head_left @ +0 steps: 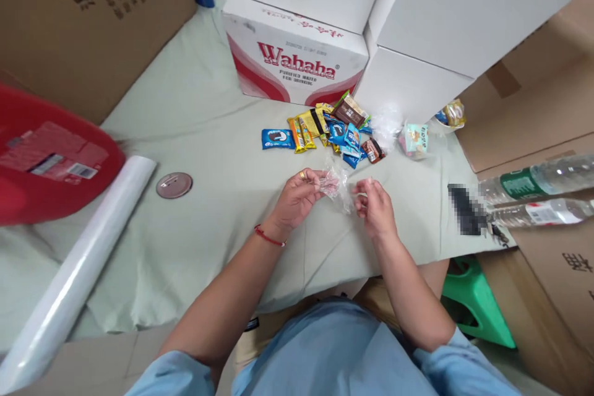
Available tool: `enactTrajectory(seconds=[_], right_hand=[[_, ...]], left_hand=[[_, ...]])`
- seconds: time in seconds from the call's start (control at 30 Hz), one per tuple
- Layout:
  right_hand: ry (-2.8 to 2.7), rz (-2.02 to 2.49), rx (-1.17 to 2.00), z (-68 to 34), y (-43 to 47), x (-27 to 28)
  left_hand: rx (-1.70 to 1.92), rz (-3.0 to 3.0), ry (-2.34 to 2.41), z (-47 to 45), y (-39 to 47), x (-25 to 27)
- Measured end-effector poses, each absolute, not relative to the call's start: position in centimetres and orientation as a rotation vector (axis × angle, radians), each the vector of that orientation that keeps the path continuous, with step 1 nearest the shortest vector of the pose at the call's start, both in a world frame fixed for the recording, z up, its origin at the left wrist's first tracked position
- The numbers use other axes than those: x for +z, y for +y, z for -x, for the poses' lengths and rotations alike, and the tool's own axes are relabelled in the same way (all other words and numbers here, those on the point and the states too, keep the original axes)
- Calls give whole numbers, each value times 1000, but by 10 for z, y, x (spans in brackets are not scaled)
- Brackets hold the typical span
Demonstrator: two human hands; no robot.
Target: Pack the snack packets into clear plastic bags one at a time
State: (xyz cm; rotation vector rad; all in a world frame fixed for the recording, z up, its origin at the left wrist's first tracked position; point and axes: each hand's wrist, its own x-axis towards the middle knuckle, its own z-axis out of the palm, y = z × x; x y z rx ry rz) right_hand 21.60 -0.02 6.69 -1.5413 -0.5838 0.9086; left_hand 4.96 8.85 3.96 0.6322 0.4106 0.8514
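My left hand (297,199), with a ring and a red cord bracelet, is closed in a pinch on a crumpled clear plastic bag (342,190). Something pinkish shows through the plastic by the fingertips, too unclear to name. Right beside the bag's other edge, my right hand (375,205) has its fingers curled in; whether they grip the plastic is hidden. Just beyond both hands lies a pile of small wrapped snacks (338,131), with blue, yellow and brown packets. One blue packet (277,139) lies at the pile's left end.
Behind the snacks stands a Wahaha water carton (297,65) under white boxes. More clear plastic (387,125) and a small tub (415,139) sit to the right, near bottles (538,213). Leftward are a round tin lid (174,185), a plastic film roll (83,272) and a red container (51,154).
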Motion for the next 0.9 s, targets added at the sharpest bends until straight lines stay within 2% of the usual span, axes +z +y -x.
enactTrajectory(seconds=[0.2,0.43,0.53,0.73,0.9], right_hand=[[-866,1535,992,-209,41,67],[-1591,1560,478,-209,44,71],[-1534,1556,430,-211,38,67],[-1040,1533,484,-221,3,53],[-1035,1572,797,-238,-55,43]], left_hand=[[809,-734,437,-50,88,39],[860,-811,693,-50,98,30],[911,-788,709,-49,100,30],[980,-650,653,-48,104,35],[1004,-578,592,-50,104,36]])
